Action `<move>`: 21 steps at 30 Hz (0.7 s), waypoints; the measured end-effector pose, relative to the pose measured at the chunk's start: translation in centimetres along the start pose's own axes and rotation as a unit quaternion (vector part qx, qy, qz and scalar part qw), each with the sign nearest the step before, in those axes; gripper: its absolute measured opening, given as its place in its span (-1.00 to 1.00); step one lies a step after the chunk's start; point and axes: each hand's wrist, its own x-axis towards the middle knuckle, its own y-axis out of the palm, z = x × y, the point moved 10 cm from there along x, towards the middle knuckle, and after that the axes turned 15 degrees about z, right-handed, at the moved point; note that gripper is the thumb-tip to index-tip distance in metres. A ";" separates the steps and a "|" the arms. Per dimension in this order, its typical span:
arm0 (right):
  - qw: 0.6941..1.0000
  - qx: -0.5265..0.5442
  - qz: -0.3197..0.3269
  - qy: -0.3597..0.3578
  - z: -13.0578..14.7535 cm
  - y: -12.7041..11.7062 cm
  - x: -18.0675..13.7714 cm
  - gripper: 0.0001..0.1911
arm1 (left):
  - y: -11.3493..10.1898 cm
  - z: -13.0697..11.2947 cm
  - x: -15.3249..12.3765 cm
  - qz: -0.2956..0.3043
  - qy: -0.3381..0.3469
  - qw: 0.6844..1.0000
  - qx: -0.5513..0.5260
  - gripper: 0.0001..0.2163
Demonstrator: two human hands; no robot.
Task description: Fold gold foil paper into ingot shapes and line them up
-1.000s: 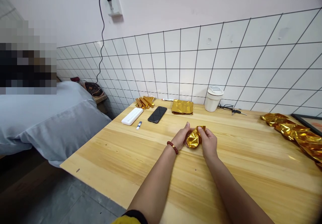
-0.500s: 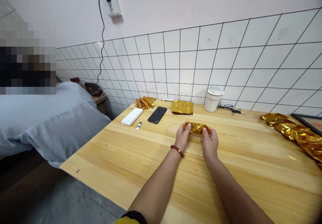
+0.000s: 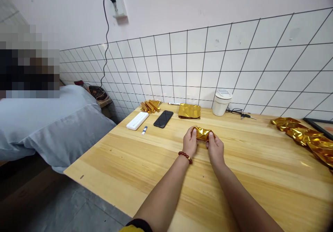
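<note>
A small crumpled piece of gold foil is pinched between both my hands over the middle of the wooden table. My left hand, with a red bead bracelet at the wrist, grips its left end. My right hand grips its right end. The fingers of both hands are closed on the foil, which lies folded into a short horizontal strip.
A flat stack of gold foil, a black phone, a white power bank, a small tube and folded gold pieces lie at the back. A white cup stands by the wall. Crumpled gold foil lies at right. A bed stands left.
The foil went from a rounded bundle held low to a flatter horizontal strip. My hands moved slightly away from me, then drew closer together on it.
</note>
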 end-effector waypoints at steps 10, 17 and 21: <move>1.000 0.011 0.007 -0.012 0.1 0.2 0.3 -0.28 | -0.7 0.2 0.0 -0.024 -0.007 1.000 -0.002 -0.51; 1.000 0.009 0.011 -0.022 -0.2 0.2 0.4 -0.30 | -0.4 0.0 0.2 -0.002 0.009 1.000 0.005 -0.53; 1.000 0.013 0.016 -0.021 -0.3 0.2 0.5 -0.33 | -0.2 -0.3 0.1 0.007 0.010 1.000 0.015 -0.56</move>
